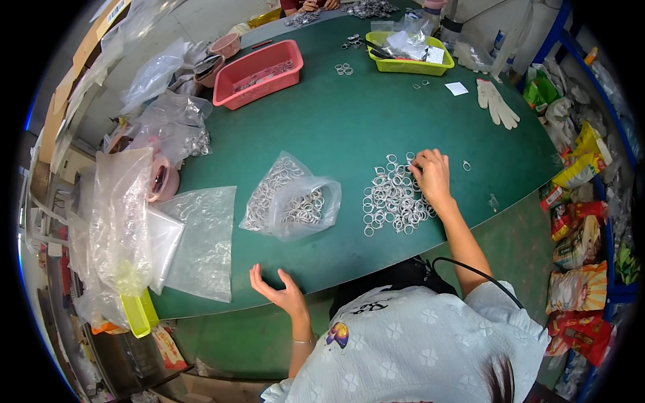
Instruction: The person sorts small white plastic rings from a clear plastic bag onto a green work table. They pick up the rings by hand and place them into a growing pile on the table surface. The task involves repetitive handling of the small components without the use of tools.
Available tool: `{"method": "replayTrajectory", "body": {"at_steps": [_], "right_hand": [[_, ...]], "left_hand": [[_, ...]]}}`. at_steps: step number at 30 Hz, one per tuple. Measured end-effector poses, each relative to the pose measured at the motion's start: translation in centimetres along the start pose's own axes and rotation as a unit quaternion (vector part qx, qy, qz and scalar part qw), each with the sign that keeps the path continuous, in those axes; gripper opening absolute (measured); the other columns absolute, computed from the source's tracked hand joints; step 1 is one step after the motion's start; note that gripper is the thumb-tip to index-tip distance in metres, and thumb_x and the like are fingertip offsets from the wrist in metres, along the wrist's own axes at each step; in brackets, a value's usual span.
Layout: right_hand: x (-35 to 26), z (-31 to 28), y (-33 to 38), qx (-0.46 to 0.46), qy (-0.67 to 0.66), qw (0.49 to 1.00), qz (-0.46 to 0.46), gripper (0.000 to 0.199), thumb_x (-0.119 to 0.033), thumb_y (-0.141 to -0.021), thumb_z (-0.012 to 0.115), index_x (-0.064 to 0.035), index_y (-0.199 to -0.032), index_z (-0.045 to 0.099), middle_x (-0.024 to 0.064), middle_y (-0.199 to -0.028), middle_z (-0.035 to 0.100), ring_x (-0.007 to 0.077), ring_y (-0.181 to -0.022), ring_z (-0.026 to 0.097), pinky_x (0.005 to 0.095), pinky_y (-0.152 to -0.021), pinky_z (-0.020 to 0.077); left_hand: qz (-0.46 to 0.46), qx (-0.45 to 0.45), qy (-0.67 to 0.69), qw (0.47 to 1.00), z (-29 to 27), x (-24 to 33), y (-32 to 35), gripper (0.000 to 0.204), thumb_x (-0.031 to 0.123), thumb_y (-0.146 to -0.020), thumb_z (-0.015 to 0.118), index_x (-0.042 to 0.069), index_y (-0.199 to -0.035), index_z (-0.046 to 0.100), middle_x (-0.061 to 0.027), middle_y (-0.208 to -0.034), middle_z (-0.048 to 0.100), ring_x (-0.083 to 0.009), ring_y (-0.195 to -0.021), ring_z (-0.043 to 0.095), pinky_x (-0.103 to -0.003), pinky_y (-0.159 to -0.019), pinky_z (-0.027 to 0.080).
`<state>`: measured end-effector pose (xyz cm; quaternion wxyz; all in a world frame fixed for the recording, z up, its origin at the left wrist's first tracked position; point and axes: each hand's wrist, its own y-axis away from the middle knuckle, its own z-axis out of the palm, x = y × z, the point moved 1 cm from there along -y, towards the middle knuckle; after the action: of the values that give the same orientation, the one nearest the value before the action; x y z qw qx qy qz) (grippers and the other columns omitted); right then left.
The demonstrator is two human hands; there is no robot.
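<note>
Small silver metal rings [393,201], each seemingly with a little tab, lie in a loose pile on the green table. At the pile's far right edge, my right hand [432,176] is closed, with its fingertips pinched on a metal ring that is partly hidden by the fingers. To the left of the pile, a clear plastic bag [302,226] full of similar rings lies with its mouth folded open. My left hand [281,290] is by the table's near edge, below that bag. Its fingers and thumb are apart, and nothing is in them.
A red tub [257,98] holding rings and a yellow-green basket [411,66] with bags stand at the back. Flat plastic bags [208,242] lie on the left. A white glove [496,104] and a single ring [466,166] are on the right. Another person's hands [319,5] show at the far end.
</note>
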<state>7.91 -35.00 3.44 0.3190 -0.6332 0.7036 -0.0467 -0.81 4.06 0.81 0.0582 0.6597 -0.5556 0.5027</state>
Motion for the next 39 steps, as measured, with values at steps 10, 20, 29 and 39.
{"method": "replayTrajectory", "body": {"at_steps": [10,20,29,39], "right_hand": [[-7.3,-0.6,-0.1,0.06,-0.385,0.918,0.071,0.009,-0.004,-0.083,0.072,0.0006,-0.088,0.067,0.005,-0.085,0.065,0.0101,-0.068,0.056,0.0236,-0.06,0.0444],[-12.9,2.2,0.8,-0.06,-0.272,0.951,-0.133,0.011,-0.008,-0.081,0.069,-0.0024,-0.09,0.068,0.0107,-0.092,0.065,0.0294,-0.093,0.061,0.041,-0.079,0.0487],[-1.5,0.2,-0.2,-0.104,-0.008,0.994,-0.022,0.005,-0.004,-0.08,0.069,-0.0041,-0.086,0.067,0.0065,-0.104,0.062,0.0272,-0.103,0.054,0.0403,-0.086,0.0411],[-1.9,0.2,0.7,-0.13,-0.107,0.985,-0.041,0.014,-0.01,-0.079,0.072,-0.0047,-0.087,0.062,0.0068,-0.101,0.061,0.0274,-0.101,0.053,0.0405,-0.089,0.0369]], "left_hand": [[-0.014,-0.003,0.002,1.0,0.5,0.1,0.0,0.043,-0.002,-0.087,0.059,-0.003,-0.129,0.05,-0.0183,-0.132,0.047,-0.0335,-0.126,0.044,-0.045,-0.108,0.033],[-0.01,-0.011,-0.031,0.999,0.4,0.6,0.0,0.037,0.0,-0.086,0.06,-0.001,-0.123,0.055,-0.0167,-0.129,0.051,-0.0328,-0.124,0.046,-0.044,-0.106,0.034],[0.032,-0.021,-0.054,0.998,1.1,0.8,-0.2,0.033,-0.001,-0.085,0.061,-0.002,-0.118,0.059,-0.0167,-0.125,0.054,-0.0342,-0.12,0.049,-0.045,-0.102,0.036],[0.035,-0.029,-0.073,0.996,1.0,0.6,-0.2,0.026,0.001,-0.085,0.061,0.0,-0.11,0.062,-0.0155,-0.124,0.054,-0.0339,-0.119,0.049,-0.045,-0.101,0.038]]}}
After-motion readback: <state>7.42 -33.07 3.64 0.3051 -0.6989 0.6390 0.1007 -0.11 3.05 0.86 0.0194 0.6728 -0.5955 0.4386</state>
